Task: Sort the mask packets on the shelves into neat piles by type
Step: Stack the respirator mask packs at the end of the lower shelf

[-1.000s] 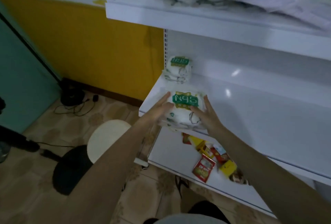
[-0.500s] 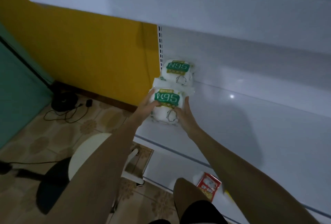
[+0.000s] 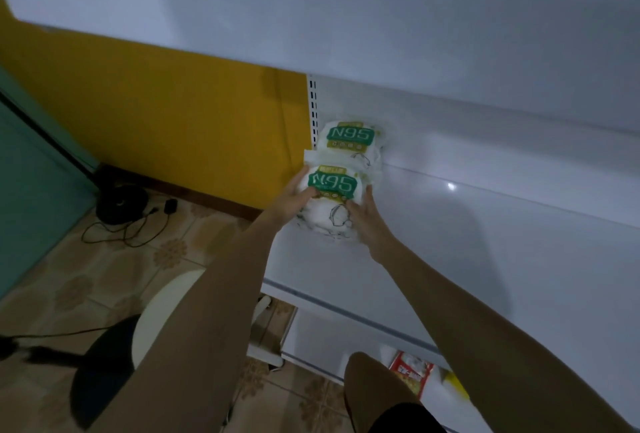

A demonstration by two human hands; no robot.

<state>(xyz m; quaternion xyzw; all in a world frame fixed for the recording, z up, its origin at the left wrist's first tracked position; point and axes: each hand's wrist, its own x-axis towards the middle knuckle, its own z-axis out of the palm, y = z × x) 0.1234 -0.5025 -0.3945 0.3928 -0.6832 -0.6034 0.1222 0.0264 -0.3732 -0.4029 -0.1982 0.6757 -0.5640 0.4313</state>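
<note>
A stack of white N95 mask packets with green labels (image 3: 330,204) lies on the white middle shelf (image 3: 467,259) near its left end. My left hand (image 3: 294,197) grips its left side, thumb over the label's edge. My right hand (image 3: 367,221) holds its right side, fingers along the packet. Just behind it, against the shelf's back corner, sits a second pile of N95 packets (image 3: 351,142); the front stack touches it.
The upper shelf's underside (image 3: 346,17) overhangs close above. A lower shelf holds a red snack packet (image 3: 412,373) and a yellow one (image 3: 457,386). Left of the shelving are a yellow wall, a round white stool (image 3: 162,322), and cables (image 3: 131,225) on the tiled floor.
Both hands have carried the N95 stack from the shelf's front edge back toward the rear pile. My view has dropped under the upper shelf.
</note>
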